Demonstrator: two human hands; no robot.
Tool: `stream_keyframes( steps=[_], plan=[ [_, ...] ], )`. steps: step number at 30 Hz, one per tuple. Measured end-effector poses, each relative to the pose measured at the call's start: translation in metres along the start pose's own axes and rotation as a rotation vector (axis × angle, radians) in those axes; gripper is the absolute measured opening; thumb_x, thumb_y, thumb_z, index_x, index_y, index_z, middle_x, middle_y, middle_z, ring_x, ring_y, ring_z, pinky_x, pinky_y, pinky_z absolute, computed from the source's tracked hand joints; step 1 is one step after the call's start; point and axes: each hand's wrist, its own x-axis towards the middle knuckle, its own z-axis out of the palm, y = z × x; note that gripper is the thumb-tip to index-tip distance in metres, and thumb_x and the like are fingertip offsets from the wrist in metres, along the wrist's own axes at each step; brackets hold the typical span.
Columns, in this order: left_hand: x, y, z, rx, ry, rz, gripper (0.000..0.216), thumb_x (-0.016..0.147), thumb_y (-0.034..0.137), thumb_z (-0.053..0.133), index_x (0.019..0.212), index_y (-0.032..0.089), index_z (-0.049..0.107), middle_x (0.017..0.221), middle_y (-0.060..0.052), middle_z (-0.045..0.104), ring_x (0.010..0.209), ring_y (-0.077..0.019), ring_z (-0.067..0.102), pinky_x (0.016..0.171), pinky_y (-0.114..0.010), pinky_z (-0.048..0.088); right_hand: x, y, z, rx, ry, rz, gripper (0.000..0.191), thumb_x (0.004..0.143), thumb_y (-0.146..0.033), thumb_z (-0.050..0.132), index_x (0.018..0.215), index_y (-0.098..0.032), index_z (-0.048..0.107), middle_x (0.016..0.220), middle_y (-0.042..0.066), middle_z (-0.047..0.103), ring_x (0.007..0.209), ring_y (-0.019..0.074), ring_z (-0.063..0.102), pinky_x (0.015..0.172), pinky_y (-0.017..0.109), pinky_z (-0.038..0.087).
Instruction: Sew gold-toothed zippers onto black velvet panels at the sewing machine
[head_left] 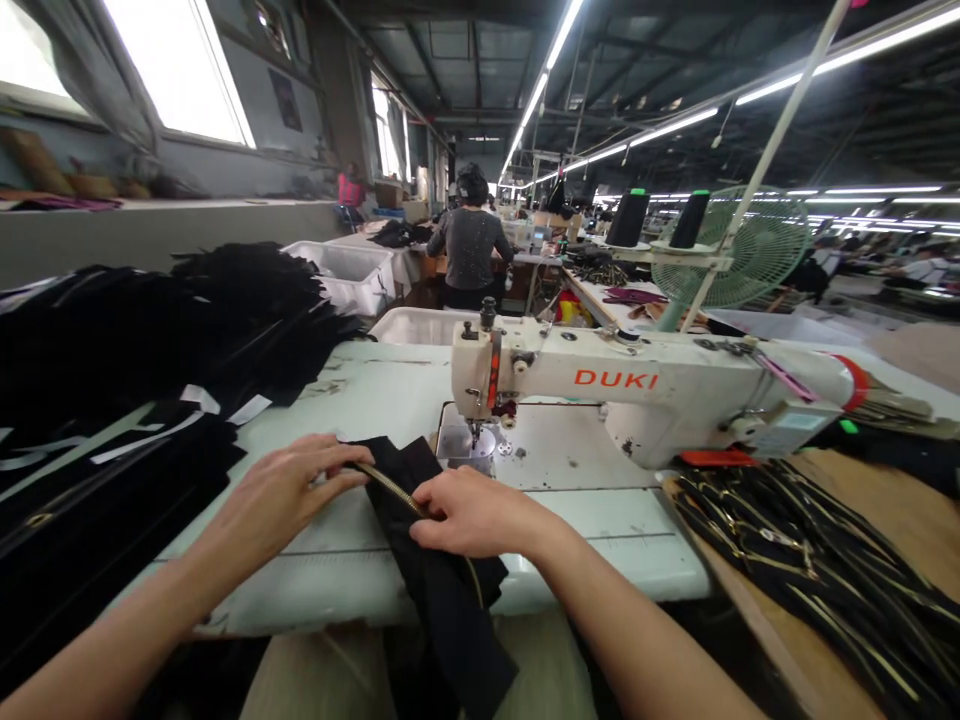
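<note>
A strip of black fabric (442, 590) with a brass zipper (390, 486) along its edge lies on the pale sewing table (360, 400) and hangs over the front edge. My left hand (289, 492) pinches the zipper's upper end, fingers closed on it. My right hand (469, 512) presses down on the fabric and zipper a little lower, fingers curled on it. The white DUKI sewing machine (645, 385) stands just behind, its needle and presser foot (480, 437) right beyond the fabric's top end.
Stacks of black fabric pieces (135, 370) fill the table's left side. A heap of black zippers with brass teeth (817, 570) lies at right. White bins (352, 270), a green fan (750, 250), thread cones (628, 215) and a person (469, 245) standing with their back to me are behind.
</note>
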Motion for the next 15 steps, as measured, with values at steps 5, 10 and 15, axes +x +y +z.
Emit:
stream_keyframes(
  steps=[5,10,15],
  plan=[
    [0.013,0.011,-0.032,0.132,-0.122,0.187,0.037,0.076,0.06,0.058,0.074,0.028,0.076,0.101,-0.006,0.066,0.101,-0.0304,0.057,0.101,-0.043,0.041,-0.004,0.007,-0.021,0.034,-0.084,-0.115,0.029,0.081,-0.015,0.065,0.061,-0.019,0.043,0.05,-0.01,0.036,0.051,0.0083,0.039,0.049,0.023,0.025],
    [0.013,0.018,-0.051,0.119,-0.337,0.245,0.036,0.084,0.056,0.059,0.079,0.023,0.073,0.073,0.004,0.068,0.068,-0.0161,0.063,0.068,-0.018,0.048,-0.014,0.011,-0.032,0.199,-0.161,-0.09,0.023,0.087,-0.019,0.071,0.069,-0.017,0.057,0.05,-0.012,0.045,0.053,0.0064,0.041,0.052,0.019,0.029],
    [0.01,0.016,-0.054,0.077,-0.291,0.245,0.035,0.081,0.055,0.063,0.077,0.023,0.076,0.077,0.004,0.071,0.07,-0.0163,0.066,0.069,-0.017,0.05,-0.02,0.006,-0.036,0.296,-0.187,-0.057,0.034,0.088,-0.025,0.072,0.061,-0.016,0.054,0.044,-0.013,0.034,0.048,0.0056,0.035,0.048,0.022,0.025]
  ],
)
